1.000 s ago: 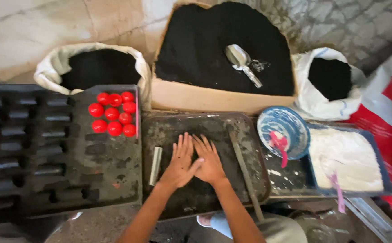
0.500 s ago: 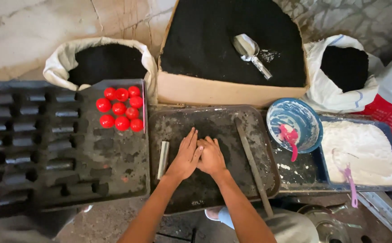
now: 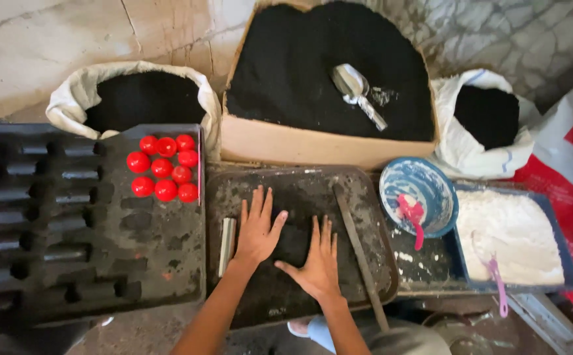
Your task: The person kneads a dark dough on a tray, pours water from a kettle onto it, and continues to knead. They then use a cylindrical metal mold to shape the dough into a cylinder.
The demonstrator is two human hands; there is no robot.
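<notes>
**Hands spread apart on the dark tray**

Since half a second ago, the two hands, then pressed close together at the tray's middle, have been drawn apart and laid flat with fingers splayed. The left hand (image 3: pixel 258 227) is now set higher and further left, palm down on the dark tray (image 3: pixel 299 190); the right hand (image 3: pixel 317 263) is placed lower and to the right, also palm down, its thumb reaching towards the left wrist. Nothing is clasped in either hand; both are opened out and pressed onto a patch of black powder (image 3: pixel 291 240) that is seen between and under them on the tray.

A short metal tube (image 3: pixel 226 244) is lying just beside the left hand, along the tray's left side. A long dark rod (image 3: pixel 360 253) is laid slantwise on the tray to the right of the right hand. To the left, a black mould tray (image 3: pixel 69 263) is seen, with a cluster of red balls (image 3: pixel 163 175) resting on its upper right part. Behind the tray, a cardboard box (image 3: pixel 312 144) filled with black powder is holding a metal scoop (image 3: pixel 357 91). To the right, a blue bowl (image 3: pixel 424 190) and a container of white powder (image 3: pixel 513 236) are placed.
</notes>
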